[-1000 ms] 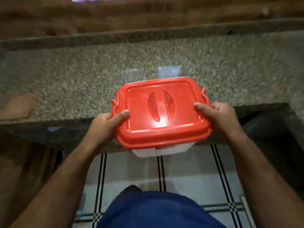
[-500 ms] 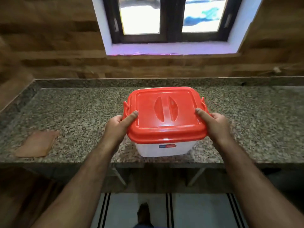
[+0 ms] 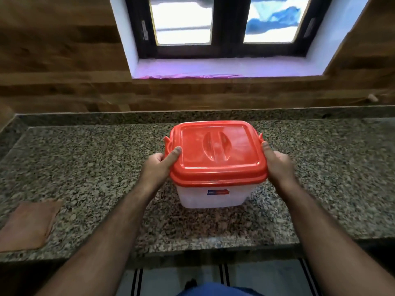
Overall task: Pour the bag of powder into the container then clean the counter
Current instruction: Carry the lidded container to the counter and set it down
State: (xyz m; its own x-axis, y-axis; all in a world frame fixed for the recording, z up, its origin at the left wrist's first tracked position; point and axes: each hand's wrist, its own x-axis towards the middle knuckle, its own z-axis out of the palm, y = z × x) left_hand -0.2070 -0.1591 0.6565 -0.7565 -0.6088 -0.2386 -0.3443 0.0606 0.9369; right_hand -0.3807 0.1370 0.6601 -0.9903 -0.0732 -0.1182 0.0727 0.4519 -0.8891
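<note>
A square translucent container (image 3: 211,197) with a red lid (image 3: 218,152) stands on the speckled granite counter (image 3: 96,167), near its middle. My left hand (image 3: 159,167) grips the container's left side, thumb on the lid rim. My right hand (image 3: 277,165) grips its right side, thumb on the lid edge. The lid is closed. A small blue and red label shows on the front wall. No bag of powder is in view.
A folded brown cloth (image 3: 30,223) lies at the counter's front left. A wood-panelled wall and a window (image 3: 222,28) rise behind the counter. The counter's front edge (image 3: 192,251) runs below my forearms, with tiled floor underneath.
The container moved from over the counter's front edge further back onto the counter, both hands staying on its sides. The view tilted up, bringing the window and cloth into sight.
</note>
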